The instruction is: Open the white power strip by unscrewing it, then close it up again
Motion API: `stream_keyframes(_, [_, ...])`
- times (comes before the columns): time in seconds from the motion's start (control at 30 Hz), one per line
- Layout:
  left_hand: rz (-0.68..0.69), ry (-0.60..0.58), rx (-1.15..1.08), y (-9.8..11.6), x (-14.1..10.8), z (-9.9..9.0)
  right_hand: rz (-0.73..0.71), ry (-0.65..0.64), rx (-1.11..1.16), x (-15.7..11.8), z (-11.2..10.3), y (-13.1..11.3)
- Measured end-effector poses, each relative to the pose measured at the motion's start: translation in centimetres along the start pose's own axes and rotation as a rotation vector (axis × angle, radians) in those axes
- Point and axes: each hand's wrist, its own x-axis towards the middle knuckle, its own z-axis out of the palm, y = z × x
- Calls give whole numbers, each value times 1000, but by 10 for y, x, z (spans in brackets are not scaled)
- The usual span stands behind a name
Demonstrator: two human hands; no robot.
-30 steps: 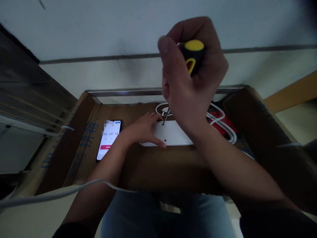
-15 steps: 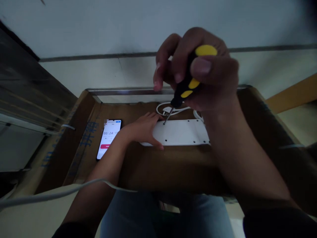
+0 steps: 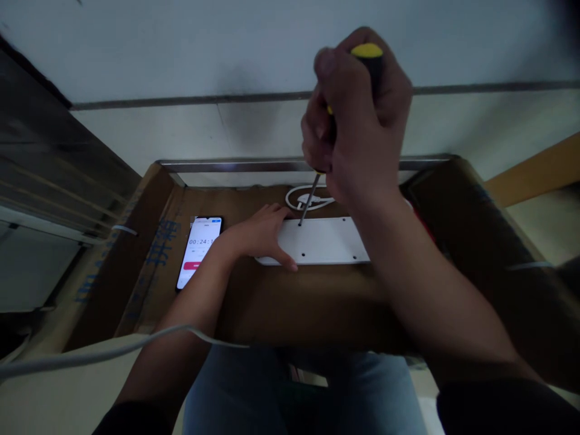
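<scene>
A long white power strip (image 3: 328,240) lies with its flat, holed face up on brown cardboard. Over its left part my left hand (image 3: 265,234) is wrapped, thumb along the near edge and fingers at the far edge. My right hand (image 3: 356,109) is closed around the black and yellow handle of a screwdriver (image 3: 310,196). The shaft slants down, its tip at a hole near the strip's far edge. My right forearm hides the strip's right end. Behind the strip lies a white cord with a plug (image 3: 308,200).
A phone (image 3: 198,248) showing a running timer lies left of my left hand. Cardboard side walls (image 3: 136,241) rise at left and right, and a metal rail (image 3: 254,165) runs along the back. A pale cable (image 3: 122,348) crosses over my left forearm. Something red shows beyond my right forearm.
My right hand has turned and closed more fully around the screwdriver handle, which stands steeper. The tip stays at the same hole. My left hand has hardly moved.
</scene>
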Motion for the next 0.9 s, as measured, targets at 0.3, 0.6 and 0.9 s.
stream_keyframes(0.3, [4, -17, 25, -2, 0, -1, -206, -66, -206, -4, -2, 7])
stream_keyframes(0.6, [14, -29, 43, 0, 0, -1, -3, -309, -393, -5, -14, -1])
stream_keyframes(0.9, [8, -7, 3, 0, -1, 0, -106, -79, -514, -14, 3, 4])
